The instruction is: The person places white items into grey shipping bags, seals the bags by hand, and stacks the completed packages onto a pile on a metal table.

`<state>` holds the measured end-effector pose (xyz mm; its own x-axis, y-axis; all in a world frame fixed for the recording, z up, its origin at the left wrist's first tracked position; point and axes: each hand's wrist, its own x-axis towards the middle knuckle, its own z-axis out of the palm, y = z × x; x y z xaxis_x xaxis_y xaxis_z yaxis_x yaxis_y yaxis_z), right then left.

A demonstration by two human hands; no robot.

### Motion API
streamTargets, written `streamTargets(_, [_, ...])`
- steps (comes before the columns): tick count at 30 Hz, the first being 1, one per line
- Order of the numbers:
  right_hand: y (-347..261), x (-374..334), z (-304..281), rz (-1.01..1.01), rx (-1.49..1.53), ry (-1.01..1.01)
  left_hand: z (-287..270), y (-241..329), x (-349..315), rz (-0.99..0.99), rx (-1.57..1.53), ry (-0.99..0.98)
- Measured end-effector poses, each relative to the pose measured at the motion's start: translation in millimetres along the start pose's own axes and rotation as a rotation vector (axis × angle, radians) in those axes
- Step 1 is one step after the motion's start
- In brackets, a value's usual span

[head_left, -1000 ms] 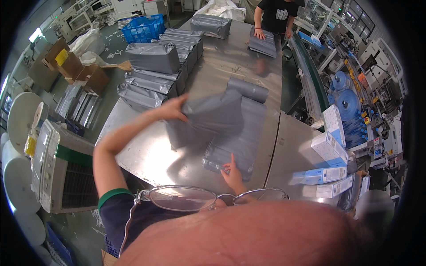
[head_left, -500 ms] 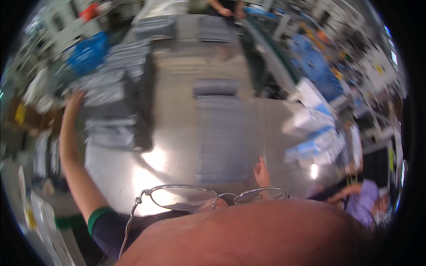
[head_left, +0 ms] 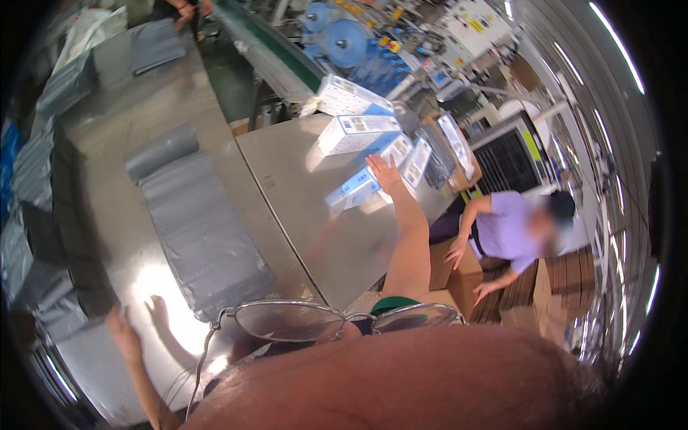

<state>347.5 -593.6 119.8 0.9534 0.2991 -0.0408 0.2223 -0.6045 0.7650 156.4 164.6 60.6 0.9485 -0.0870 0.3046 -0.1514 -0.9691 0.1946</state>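
Right hand (head_left: 385,174), fingers spread, rests on an oblong blue-and-white carton (head_left: 357,186); similar cartons (head_left: 364,130) crowd close beyond; left hand (head_left: 125,335), fingers parted, near grey packages (head_left: 32,259)

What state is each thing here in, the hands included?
Left hand: blurred, seemingly empty, fingers loosely open
Right hand: fingers spread, on or just above a blue-and-white box
Grey roll: rolled up, lying on its side
Grey plastic: laid flat, wrinkled
Grey packages: bulky, wrinkled, in a row
Blue reels: wound
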Motion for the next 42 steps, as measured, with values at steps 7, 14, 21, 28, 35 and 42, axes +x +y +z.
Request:
streamTargets(7, [-30.6,37.7,-109.3,-0.157,0.74,0.043,55.7,146.9,-9.1,-0.24,-0.486,-0.135])
streamTargets(14, [-40.2,27.5,-260.2,-0.319,1.803,-0.183,86.2,159.2,8.7,0.02,-0.183,-0.232])
streamTargets(21, [-247.8,-19.5,-152.6,-0.2,1.936,-0.192,122.5,174.4,30.0,0.256,0.036,-0.308])
streamTargets(28, [-266.3,-6.3,-183.4,-0.123,2.334,-0.805,132.3,164.0,63.9,0.096,-0.149,-0.479])
streamTargets(35, [-307.3,30.1,-257.5,-0.002,1.254,0.078,84.0,184.8,86.9,0.008,-0.31,-0.413])
streamTargets(42, [-352.5,-17.0,-204.3,0.404,1.568,0.417,111.5,181.8,9.0,-0.518,-0.643,0.34])
